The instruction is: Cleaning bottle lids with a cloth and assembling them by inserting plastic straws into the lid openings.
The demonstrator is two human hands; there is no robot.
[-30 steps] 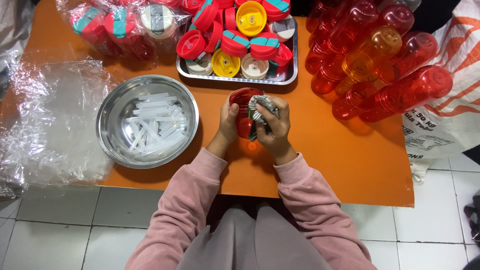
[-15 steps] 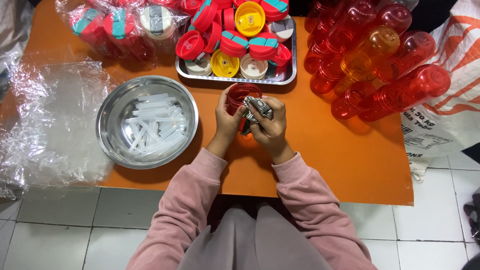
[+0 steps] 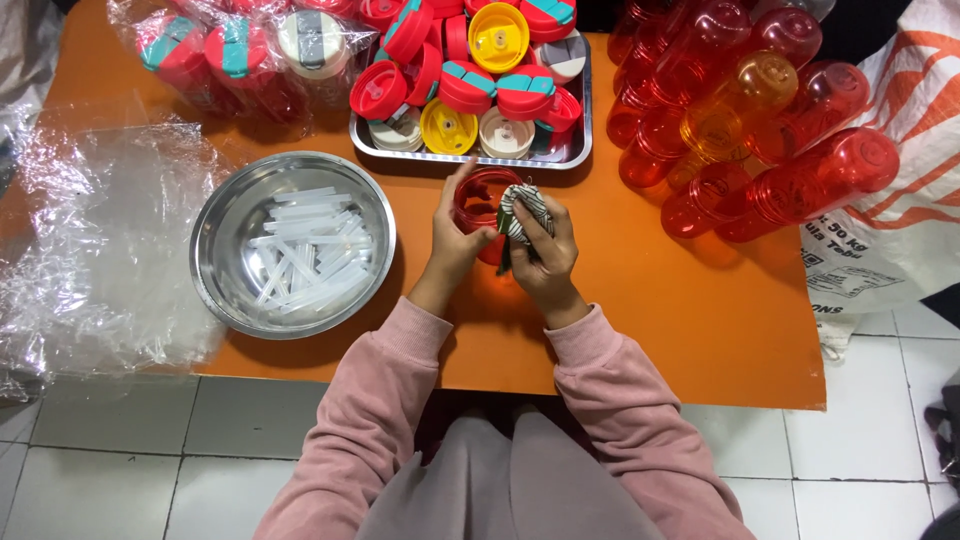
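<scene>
left hand (image 3: 452, 235): curled round the side of a red translucent bottle (image 3: 483, 205), thumb up at its rim, gripping it.
right hand (image 3: 543, 255): fingers pinched shut on a striped green-and-white cloth (image 3: 521, 213), wad pressed at the bottle mouth.
bottle position: upright between both hands on the orange table (image 3: 690, 300), just short of the steel tray (image 3: 560, 158).
risk 1: bottle looks light and empty; a hard push with the cloth could skid or tip it out of the left grip, toward the tray ahead of the hands.
risk 2: cloth wad may jam in the mouth or leave lint inside. Judgement only, inside not visible.
risk 3: right elbow swings close to the stacked bottles (image 3: 760, 120) lying right of the right hand; a nudge could roll them off the table edge.
risk 4: steel bowl (image 3: 215, 235) left of the left hand sits near the table's near edge; a sleeve catch could spill the clear straws (image 3: 305, 250).
count, hands: 2, same person.
count, bottle in hand: 1.
count, cloth: 1.
count, bowl: 1; straws in it roughly 20+, overlapping, exact count not readable.
count, tray: 1; flip-top lids (image 3: 497, 38) about 15 visible, mostly red, 2 yellow, some cream.
count, loose bottles right: about 12, 1 orange, rest red; pile overlaps.
count, bagged lids (image 3: 235, 50): at least 4, far-left of the left hand.
count, plastic sheet (image 3: 95, 240): 1 crumpled clear sheet, left.
</scene>
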